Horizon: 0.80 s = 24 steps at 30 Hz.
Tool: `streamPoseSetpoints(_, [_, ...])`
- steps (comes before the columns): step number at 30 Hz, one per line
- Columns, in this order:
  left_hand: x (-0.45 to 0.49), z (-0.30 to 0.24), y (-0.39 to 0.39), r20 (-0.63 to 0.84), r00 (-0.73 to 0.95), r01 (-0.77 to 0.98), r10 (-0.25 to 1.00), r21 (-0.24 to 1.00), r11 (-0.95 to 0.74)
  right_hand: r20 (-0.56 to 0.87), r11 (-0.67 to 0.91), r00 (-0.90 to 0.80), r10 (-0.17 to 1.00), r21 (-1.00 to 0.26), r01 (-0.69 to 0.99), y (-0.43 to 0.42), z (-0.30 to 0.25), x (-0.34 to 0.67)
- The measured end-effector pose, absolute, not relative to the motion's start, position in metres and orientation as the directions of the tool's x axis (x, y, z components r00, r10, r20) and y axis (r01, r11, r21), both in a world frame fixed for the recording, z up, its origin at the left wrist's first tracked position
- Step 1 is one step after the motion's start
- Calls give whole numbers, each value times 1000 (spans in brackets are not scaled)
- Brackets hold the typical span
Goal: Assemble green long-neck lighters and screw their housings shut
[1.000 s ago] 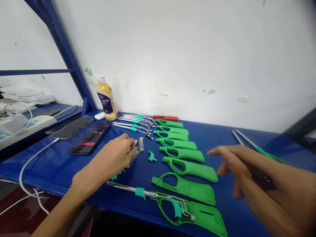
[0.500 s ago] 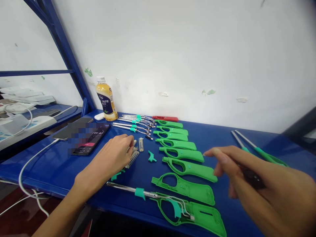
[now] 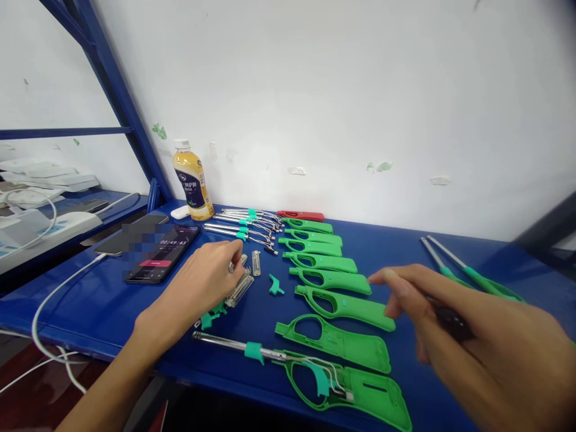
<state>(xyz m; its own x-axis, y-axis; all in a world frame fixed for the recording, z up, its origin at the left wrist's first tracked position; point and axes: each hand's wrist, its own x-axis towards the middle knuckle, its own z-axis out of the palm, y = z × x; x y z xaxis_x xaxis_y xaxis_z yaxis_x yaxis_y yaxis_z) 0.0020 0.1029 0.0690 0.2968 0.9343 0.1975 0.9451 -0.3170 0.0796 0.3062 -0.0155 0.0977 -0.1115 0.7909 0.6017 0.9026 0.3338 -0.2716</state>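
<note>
The left grip (image 3: 216, 268) is curling over clear cartridges (image 3: 240, 292) on the bench (image 3: 103, 306), whether pinching one I cannot tell; other green shells (image 3: 339, 263) are waiting; the front shell (image 3: 371, 402) is carrying its metal rod (image 3: 225, 342) but seemingly lacking one of the clear cartridges; two apparently finished lighters (image 3: 474, 276) are lying beyond the right grip (image 3: 490, 336), which is half closing around a dark object (image 3: 452, 321)

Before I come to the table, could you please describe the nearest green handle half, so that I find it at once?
On the blue table, look right of the yellow bottle for a column of handle halves. The last green handle half lies at the near edge. Unlike the others there, it has a long silver tube extending from its narrow end.
</note>
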Motion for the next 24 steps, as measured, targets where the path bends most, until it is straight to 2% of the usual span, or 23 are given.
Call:
streamPoseSetpoints(8, [-8,65,110,234,282,937,930,140,-319,635,385,-169,754,-219,896,-14,97,308])
streamPoseSetpoints(24, [-19,50,118,154,338,938,928,24,-346,636,401,-188,749,-210,892,-13,95,307])
